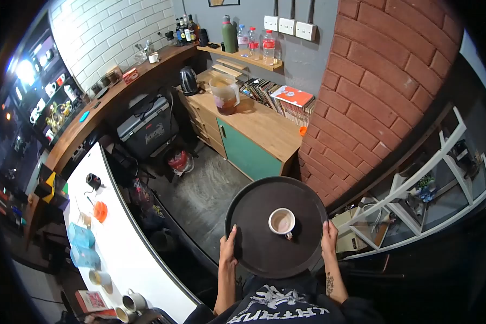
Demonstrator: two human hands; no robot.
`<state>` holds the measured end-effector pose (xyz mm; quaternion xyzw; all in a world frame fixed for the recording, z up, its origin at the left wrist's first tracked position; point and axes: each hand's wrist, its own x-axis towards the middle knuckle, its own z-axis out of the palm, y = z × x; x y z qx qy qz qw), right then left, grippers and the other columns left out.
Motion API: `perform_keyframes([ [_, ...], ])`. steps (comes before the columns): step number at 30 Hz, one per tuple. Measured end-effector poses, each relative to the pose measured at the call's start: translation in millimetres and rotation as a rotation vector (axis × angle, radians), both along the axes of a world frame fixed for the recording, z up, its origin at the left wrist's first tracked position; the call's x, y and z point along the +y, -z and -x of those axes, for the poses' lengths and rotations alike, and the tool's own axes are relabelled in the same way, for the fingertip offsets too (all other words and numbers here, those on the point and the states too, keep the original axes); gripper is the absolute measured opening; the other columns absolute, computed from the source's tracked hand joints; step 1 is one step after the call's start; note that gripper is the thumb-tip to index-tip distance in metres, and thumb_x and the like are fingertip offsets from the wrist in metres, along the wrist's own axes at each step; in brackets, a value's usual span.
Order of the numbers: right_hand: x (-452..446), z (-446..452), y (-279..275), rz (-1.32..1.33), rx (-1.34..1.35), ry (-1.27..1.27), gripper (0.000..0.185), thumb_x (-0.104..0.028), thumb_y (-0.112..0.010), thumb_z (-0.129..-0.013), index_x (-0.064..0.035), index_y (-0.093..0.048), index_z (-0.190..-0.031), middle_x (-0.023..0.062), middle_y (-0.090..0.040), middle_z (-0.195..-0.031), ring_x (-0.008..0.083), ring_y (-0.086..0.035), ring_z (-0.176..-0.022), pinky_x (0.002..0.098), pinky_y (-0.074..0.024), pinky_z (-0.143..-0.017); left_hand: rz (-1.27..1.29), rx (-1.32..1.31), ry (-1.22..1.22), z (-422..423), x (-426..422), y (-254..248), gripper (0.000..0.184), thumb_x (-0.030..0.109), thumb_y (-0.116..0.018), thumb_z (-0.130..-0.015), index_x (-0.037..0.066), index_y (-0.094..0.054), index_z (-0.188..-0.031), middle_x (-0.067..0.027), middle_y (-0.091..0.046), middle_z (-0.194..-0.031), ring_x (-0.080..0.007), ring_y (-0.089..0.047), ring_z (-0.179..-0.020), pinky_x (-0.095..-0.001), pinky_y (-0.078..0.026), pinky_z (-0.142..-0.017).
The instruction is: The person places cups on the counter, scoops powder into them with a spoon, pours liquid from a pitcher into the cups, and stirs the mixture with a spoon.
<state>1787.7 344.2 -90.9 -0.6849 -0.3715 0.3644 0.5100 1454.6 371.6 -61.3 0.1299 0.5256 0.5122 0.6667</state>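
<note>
A round dark brown serving tray [259, 205] is held level in front of my body. My left hand [228, 246] grips its left rim, with the thumb on top. On the opposite rim, my right hand [329, 237] grips in the same way. One white cup [282, 222] stands upright on the tray, a little right of the middle, its handle toward me. A light brown residue shows inside the cup. The fingers under the tray are hidden.
To the left runs a white counter [113, 237] with blue containers [83, 245] and mugs [133, 300]. Ahead, a wooden cabinet [264, 127] carries a pitcher [225, 97] and kettle [188, 81]. A brick pillar [383, 92] and white-framed glass panel [410, 205] stand at right.
</note>
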Motion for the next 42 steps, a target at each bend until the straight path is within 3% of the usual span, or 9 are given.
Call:
perform_keyframes([
  [8, 125.5, 32.1, 63.9, -0.066, -0.074, -0.027, 0.024, -0.02, -0.046, -0.106, 0.0013, -0.056, -0.106, 0.0011, -0.053, -0.092, 0.011, -0.045, -0.087, 0.0266, -0.0392, -0.08, 0.146, 0.191, 0.055, 31.6, 156.4, 20.8, 0.052, 0.042, -0.066, -0.096, -0.007, -0.064, -0.114, -0.0142, -0.069, -0.1, -0.0231, -0.067, -0.085, -0.0385, -0.056, -0.073],
  [11, 186.9, 37.8, 45.8, 0.189, -0.311, -0.223, 0.048, -0.025, -0.047, -0.104, 0.0109, -0.045, -0.135, 0.0325, -0.053, -0.133, 0.0461, -0.05, -0.126, 0.0456, -0.04, -0.105, 0.177, 0.229, 0.092, 44.8, 225.2, 45.3, 0.055, 0.042, -0.065, -0.096, -0.008, -0.062, -0.119, -0.0163, -0.069, -0.103, -0.0241, -0.067, -0.087, -0.0395, -0.057, -0.075],
  [12, 208.3, 25.3, 100.4, 0.17, -0.379, -0.214, 0.043, -0.024, -0.047, -0.103, 0.0097, -0.049, -0.129, 0.0336, -0.058, -0.12, 0.0496, -0.053, -0.117, 0.0492, -0.0426, -0.098, 0.183, 0.231, 0.115, 45.9, 249.2, 44.4, 0.062, 0.042, -0.067, -0.095, -0.011, -0.056, -0.124, -0.0199, -0.065, -0.112, -0.0274, -0.066, -0.096, -0.0425, -0.057, -0.081],
  [15, 275.3, 31.8, 127.0, 0.073, -0.38, -0.172, 0.03, -0.02, -0.052, -0.102, 0.0069, -0.055, -0.114, 0.029, -0.062, -0.109, 0.0441, -0.06, -0.109, 0.0457, -0.0454, -0.091, 0.133, 0.179, 0.132, 49.6, 323.3, 83.4, 0.062, 0.044, -0.067, -0.094, -0.012, -0.061, -0.119, -0.0191, -0.068, -0.106, -0.0263, -0.068, -0.09, -0.0422, -0.058, -0.078],
  [19, 354.3, 50.4, 134.2, 0.153, -0.482, -0.036, 0.041, -0.018, -0.052, -0.101, 0.0125, -0.051, -0.128, 0.0324, -0.059, -0.125, 0.045, -0.055, -0.121, 0.0451, -0.0442, -0.102, 0.152, 0.326, 0.144, 47.0, 408.1, 116.6, 0.068, 0.044, -0.069, -0.093, -0.014, -0.056, -0.126, -0.0237, -0.064, -0.119, -0.0335, -0.064, -0.109, -0.0445, -0.054, -0.092],
  [27, 441.7, 49.5, 130.5, 0.354, -0.516, 0.141, 0.042, -0.023, -0.058, -0.098, 0.0092, -0.056, -0.124, 0.032, -0.062, -0.118, 0.0491, -0.057, -0.113, 0.051, -0.0471, -0.096, 0.206, 0.476, 0.225, 31.0, 548.1, 196.0, 0.071, 0.048, -0.071, -0.089, -0.017, -0.06, -0.115, -0.0273, -0.068, -0.103, -0.0306, -0.068, -0.097, -0.0425, -0.055, -0.081],
  [31, 464.1, 51.2, 127.4, 0.456, -0.468, 0.327, 0.036, -0.022, -0.06, -0.096, 0.0051, -0.058, -0.119, 0.0322, -0.063, -0.109, 0.0524, -0.058, -0.104, 0.054, -0.0485, -0.087, 0.017, 0.925, 0.426, 8.1, 604.6, 192.6, 0.057, 0.038, -0.071, -0.089, -0.014, -0.061, -0.111, -0.0284, -0.07, -0.1, -0.0387, -0.068, -0.097, -0.0453, -0.051, -0.087],
  [37, 484.1, 70.5, 141.9, 0.568, -0.412, 0.518, 0.021, -0.011, -0.058, -0.096, 0.0034, -0.054, -0.111, 0.0294, -0.065, -0.098, 0.0498, -0.061, -0.102, 0.0506, -0.0488, -0.083, -0.476, 1.017, 0.655, -19.0, 669.7, 147.5, 0.045, 0.029, -0.069, -0.088, -0.008, -0.062, -0.112, -0.0305, -0.068, -0.102, -0.0452, -0.065, -0.1, -0.0484, -0.05, -0.089],
  [42, 495.5, 98.1, 164.7, 0.608, -0.463, 0.592, 0.042, -0.007, -0.059, -0.094, 0.0051, -0.051, -0.133, 0.0293, -0.063, -0.113, 0.0437, -0.06, -0.109, 0.0465, -0.0487, -0.09, -0.496, 0.975, 0.807, -24.2, 716.3, 157.1, 0.044, 0.025, -0.07, -0.085, -0.006, -0.061, -0.115, -0.0302, -0.065, -0.105, -0.0459, -0.063, -0.102, -0.0502, -0.049, -0.089],
])
